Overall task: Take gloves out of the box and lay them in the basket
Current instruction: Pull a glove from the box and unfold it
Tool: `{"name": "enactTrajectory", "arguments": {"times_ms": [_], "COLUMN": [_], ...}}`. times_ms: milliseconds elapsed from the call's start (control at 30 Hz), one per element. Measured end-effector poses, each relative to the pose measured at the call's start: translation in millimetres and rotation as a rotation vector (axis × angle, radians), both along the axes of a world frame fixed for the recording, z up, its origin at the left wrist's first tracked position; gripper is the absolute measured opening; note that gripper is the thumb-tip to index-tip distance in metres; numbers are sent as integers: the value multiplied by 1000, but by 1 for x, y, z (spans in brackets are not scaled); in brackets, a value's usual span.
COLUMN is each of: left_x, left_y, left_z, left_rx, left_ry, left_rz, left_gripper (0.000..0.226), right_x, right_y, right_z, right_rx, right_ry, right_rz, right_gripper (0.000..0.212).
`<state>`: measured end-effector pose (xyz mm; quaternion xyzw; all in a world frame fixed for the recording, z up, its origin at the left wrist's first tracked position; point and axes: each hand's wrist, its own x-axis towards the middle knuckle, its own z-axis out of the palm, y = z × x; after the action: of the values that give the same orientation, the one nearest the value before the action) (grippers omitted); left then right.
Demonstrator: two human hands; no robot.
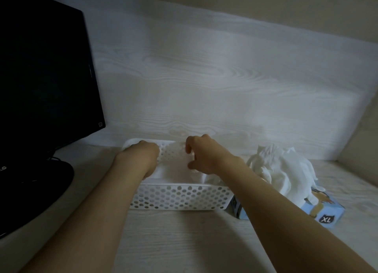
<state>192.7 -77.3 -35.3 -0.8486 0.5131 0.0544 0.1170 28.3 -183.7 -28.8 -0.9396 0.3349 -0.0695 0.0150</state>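
1. Two bare forearms reach forward over the pale woodgrain desk (173, 242), converging on the work.
2. Nearest of the task's things is the basket (180, 197) — white, perforated, its long side facing the person. Just beside its right end lies the box (327, 211), light blue and marked XL, partly hidden by the right forearm.
3. Inside the basket lies a white layer (176, 173). I take it for gloves already laid down, though the soft focus does not let me count them.
4. At the basket's left end, the left hand (141, 158) is knuckles up with its fingers turned down inside. The back of the hand hides them, so I cannot tell whether they grip anything or only press.
5. Over the middle of the basket, the right hand (202, 158) has its fingers curled and the thumb a little apart beneath them. White material sits right at the fingertips, but I cannot tell whether it is pinched or lies free.
6. By my judgement the step in hand is the laying — a glove being settled flat in the basket.
7. The next move would take the right hand across to the tuft of gloves (280, 166) standing out of the box top. It calls for pinching one glove only and drawing it gently, since the light box could lift or several could come together.
8. Farther back, a black monitor (41, 68) stands at the left, and a woodgrain wall panel (204, 68) closes the scene.
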Motion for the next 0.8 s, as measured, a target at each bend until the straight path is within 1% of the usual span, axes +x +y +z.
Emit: {"name": "enactTrajectory", "arguments": {"times_ms": [67, 133, 167, 233, 267, 367, 533, 633, 733, 800], "left_x": [-1, -8, -11, -18, -21, -23, -21, -17, -21, -26], "left_y": [0, 5, 7, 11, 12, 12, 6, 0, -3, -3], "left_z": [1, 6, 8, 12, 12, 13, 11, 3, 3, 6], "left_rx": [-41, -139, -156, -110, -56, 87, 151, 196, 214, 213], "left_ry": [-3, 62, 116, 243, 291, 294, 282, 236, 209, 194], "left_rz": [-38, -108, -146, -183, -179, -152, -178, -193, -210, -205], "left_gripper": [50, 51, 49, 44, 47, 60, 71, 73, 68, 61], "right_x": [-4, -8, -10, -13, -15, -16, -17, -19, -21, -22], "right_y": [1, 3, 5, 6, 6, 4, 5, 9, 14, 17], "right_z": [4, 9, 12, 15, 15, 13, 6, 0, 0, 4], "right_rx": [39, 126, 154, 180, 188, 210, 127, 14, -122, -216], "right_ry": [36, 138, 175, 181, 172, 184, 97, 85, 99, 66], "right_rz": [-28, -24, -15, -7, -8, -2, -12, -15, -31, -36], "right_gripper": [37, 37, 40, 46, 48, 53, 48, 45, 41, 37]}}
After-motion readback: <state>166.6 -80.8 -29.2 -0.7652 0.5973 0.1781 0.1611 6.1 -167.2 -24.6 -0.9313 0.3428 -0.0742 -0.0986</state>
